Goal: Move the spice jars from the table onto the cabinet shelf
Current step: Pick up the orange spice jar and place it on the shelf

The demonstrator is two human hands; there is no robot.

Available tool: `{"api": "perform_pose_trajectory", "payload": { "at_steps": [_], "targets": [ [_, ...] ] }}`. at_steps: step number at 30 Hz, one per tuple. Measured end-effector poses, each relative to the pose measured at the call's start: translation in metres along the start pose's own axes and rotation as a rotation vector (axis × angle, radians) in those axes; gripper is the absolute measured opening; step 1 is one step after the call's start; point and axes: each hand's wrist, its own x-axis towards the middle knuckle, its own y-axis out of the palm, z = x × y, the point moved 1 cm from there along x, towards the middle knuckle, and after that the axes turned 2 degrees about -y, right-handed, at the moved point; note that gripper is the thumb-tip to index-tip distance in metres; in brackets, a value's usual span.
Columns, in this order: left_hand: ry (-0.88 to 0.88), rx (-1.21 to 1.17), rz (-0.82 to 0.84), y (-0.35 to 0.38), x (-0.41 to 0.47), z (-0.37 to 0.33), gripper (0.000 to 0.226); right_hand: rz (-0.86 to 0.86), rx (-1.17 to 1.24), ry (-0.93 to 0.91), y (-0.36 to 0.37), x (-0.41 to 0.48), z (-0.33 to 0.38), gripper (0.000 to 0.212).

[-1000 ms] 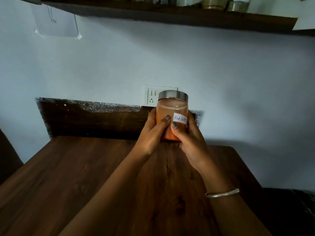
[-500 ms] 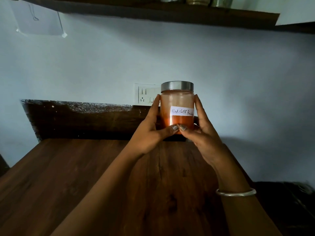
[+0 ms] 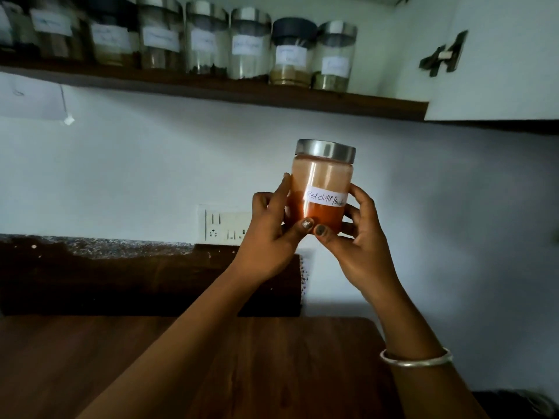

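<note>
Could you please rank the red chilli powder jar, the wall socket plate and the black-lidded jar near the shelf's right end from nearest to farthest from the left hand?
1. Red chilli powder jar: held in the left hand, on its right.
2. Wall socket plate: on the wall, just left of the hand.
3. Black-lidded jar: high above, on the shelf.

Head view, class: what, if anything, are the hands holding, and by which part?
The left hand and right hand grip the red chilli powder jar by its lower sides.
</note>
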Motion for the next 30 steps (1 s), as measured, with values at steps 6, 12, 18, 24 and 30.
{"api": "perform_pose_trajectory", "payload": {
  "at_steps": [6, 12, 18, 24, 30],
  "targets": [
    [0.140, 0.019, -0.092, 0.036, 0.069, -0.026, 0.069, -0.127, -0.089, -0.126, -0.041, 0.069, -0.007, 0.081],
    [0.256, -0.044, -0.176, 0.050, 0.148, -0.050, 0.062, -0.260, -0.080, -0.241, -0.067, 0.147, -0.003, 0.082],
    [0.311, 0.049, -0.171, 0.065, 0.215, -0.063, 0.048, -0.403, -0.085, -0.313, -0.087, 0.215, -0.004, 0.069],
    [0.341, 0.138, -0.166, 0.086, 0.261, -0.064, 0.053, -0.445, -0.193, -0.378, -0.093, 0.258, -0.015, 0.053],
    [0.375, 0.321, -0.220, 0.101, 0.282, -0.044, 0.062, -0.456, -0.398, -0.331, -0.097, 0.275, -0.028, 0.041]
  ]
}}
